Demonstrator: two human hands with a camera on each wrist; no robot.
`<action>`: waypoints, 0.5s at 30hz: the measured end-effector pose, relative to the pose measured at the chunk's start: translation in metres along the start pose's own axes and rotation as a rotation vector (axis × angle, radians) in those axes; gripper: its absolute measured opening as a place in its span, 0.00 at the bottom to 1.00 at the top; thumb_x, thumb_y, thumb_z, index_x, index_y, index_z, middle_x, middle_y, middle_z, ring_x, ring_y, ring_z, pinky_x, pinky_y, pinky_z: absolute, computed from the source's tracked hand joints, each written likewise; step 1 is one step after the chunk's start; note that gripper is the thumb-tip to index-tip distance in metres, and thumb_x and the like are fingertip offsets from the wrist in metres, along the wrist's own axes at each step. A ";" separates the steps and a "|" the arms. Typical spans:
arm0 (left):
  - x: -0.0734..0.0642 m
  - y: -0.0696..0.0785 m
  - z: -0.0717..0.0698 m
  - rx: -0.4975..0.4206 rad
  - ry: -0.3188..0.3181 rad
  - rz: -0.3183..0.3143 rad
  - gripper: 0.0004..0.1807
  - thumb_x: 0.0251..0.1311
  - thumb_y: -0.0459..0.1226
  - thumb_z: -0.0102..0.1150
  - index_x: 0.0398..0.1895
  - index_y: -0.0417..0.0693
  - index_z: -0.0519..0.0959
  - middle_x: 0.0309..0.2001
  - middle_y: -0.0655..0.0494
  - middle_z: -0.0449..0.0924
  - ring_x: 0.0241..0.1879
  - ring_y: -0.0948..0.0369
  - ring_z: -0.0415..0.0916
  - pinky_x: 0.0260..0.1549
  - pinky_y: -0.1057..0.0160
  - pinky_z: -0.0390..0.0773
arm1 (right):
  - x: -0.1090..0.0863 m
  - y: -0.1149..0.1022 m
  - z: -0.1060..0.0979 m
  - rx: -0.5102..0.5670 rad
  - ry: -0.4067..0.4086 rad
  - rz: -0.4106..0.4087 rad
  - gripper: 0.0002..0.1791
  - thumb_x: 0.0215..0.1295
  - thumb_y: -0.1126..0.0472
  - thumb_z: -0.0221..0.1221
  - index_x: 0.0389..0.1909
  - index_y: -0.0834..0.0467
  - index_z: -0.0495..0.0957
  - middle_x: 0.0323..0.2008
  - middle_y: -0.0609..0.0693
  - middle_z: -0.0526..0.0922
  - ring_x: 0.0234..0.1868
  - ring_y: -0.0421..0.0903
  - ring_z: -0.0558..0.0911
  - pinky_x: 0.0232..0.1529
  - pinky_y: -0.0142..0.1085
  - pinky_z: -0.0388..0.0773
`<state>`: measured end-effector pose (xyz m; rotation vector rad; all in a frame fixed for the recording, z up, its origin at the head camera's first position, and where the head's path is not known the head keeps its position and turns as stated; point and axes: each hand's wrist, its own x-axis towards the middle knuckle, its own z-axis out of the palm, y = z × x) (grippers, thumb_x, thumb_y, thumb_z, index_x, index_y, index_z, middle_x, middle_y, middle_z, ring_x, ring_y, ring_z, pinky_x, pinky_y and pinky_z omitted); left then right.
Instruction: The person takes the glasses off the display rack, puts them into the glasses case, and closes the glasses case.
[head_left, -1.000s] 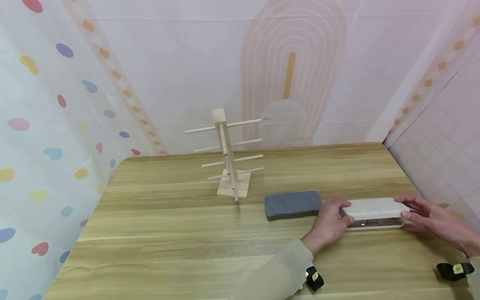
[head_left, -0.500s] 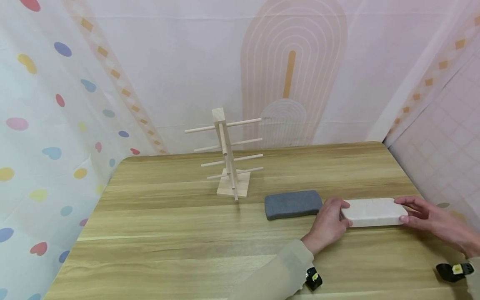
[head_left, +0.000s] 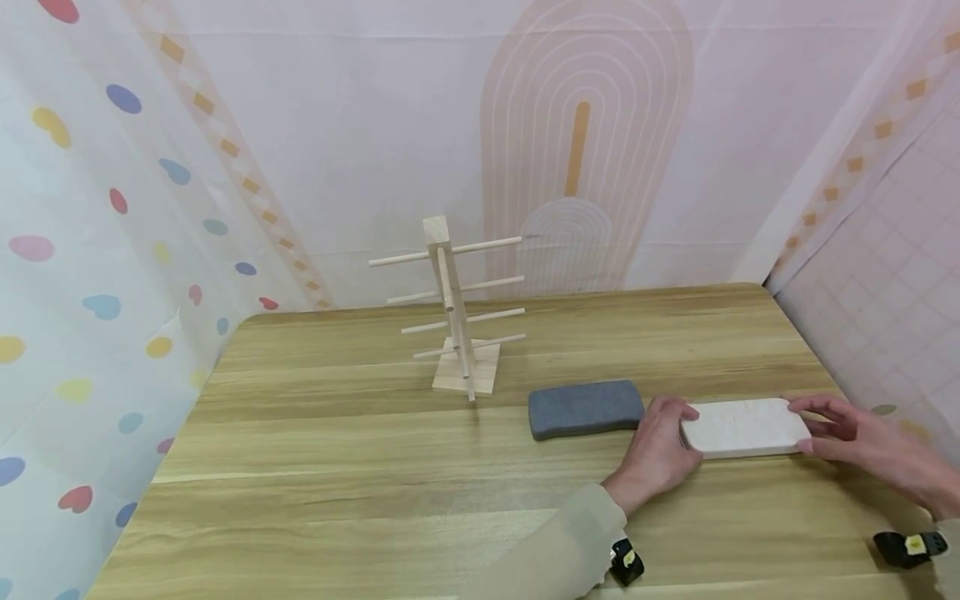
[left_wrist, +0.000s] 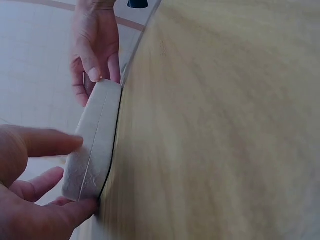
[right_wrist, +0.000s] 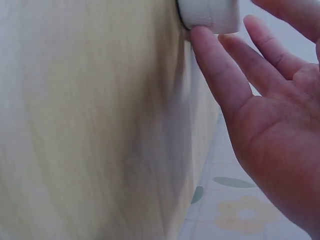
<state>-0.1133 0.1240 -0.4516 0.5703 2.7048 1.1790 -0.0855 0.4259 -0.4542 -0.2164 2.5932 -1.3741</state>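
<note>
A white glasses case [head_left: 746, 427] lies on the table with its lid down, and a thin seam runs along its side in the left wrist view. My left hand [head_left: 656, 454] grips the case's left end, thumb at the front corner and index finger over the top edge. At the opposite end my right hand [head_left: 862, 437] holds the case between thumb and fingers. The right wrist view shows right-hand fingertips [right_wrist: 202, 37] against the end of the white case. Just left of my left hand lies a grey glasses case [head_left: 585, 410], its lid down too.
A wooden stand [head_left: 459, 312] with several thin pegs rises from a square base at the table's back middle. The wooden table [head_left: 337, 467] meets a patterned curtain [head_left: 360, 150] behind. Both wrists wear black devices, such as the left one [head_left: 626, 562].
The white glasses case stood partly open a second ago, glasses showing inside; its lid has come down and covers them. Both hands have stayed at its ends, moving only slightly.
</note>
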 end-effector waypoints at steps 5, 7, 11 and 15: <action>-0.002 0.002 -0.002 -0.075 -0.040 0.003 0.31 0.51 0.38 0.77 0.62 0.51 0.80 0.63 0.61 0.74 0.63 0.69 0.70 0.59 0.74 0.69 | -0.007 -0.007 -0.002 -0.029 0.008 0.046 0.28 0.77 0.61 0.59 0.74 0.60 0.65 0.58 0.17 0.68 0.55 0.18 0.72 0.44 0.26 0.80; -0.004 0.004 -0.003 -0.094 -0.042 0.001 0.32 0.54 0.41 0.76 0.64 0.51 0.78 0.67 0.59 0.72 0.65 0.66 0.69 0.61 0.71 0.69 | -0.009 -0.011 -0.001 -0.077 0.016 0.074 0.30 0.79 0.57 0.57 0.76 0.59 0.63 0.59 0.18 0.67 0.55 0.16 0.70 0.44 0.26 0.79; -0.007 0.009 -0.006 -0.134 -0.035 -0.005 0.34 0.58 0.44 0.73 0.68 0.52 0.75 0.71 0.59 0.69 0.68 0.63 0.68 0.64 0.66 0.70 | -0.009 -0.016 0.003 -0.147 0.051 0.072 0.31 0.81 0.53 0.54 0.76 0.63 0.62 0.62 0.26 0.67 0.54 0.13 0.67 0.43 0.21 0.75; -0.011 0.012 -0.008 -0.174 -0.018 0.022 0.33 0.62 0.47 0.69 0.70 0.52 0.73 0.70 0.61 0.70 0.66 0.64 0.69 0.63 0.67 0.70 | -0.008 -0.020 0.008 -0.173 0.107 0.023 0.28 0.82 0.56 0.52 0.73 0.69 0.64 0.59 0.25 0.68 0.53 0.13 0.66 0.42 0.17 0.72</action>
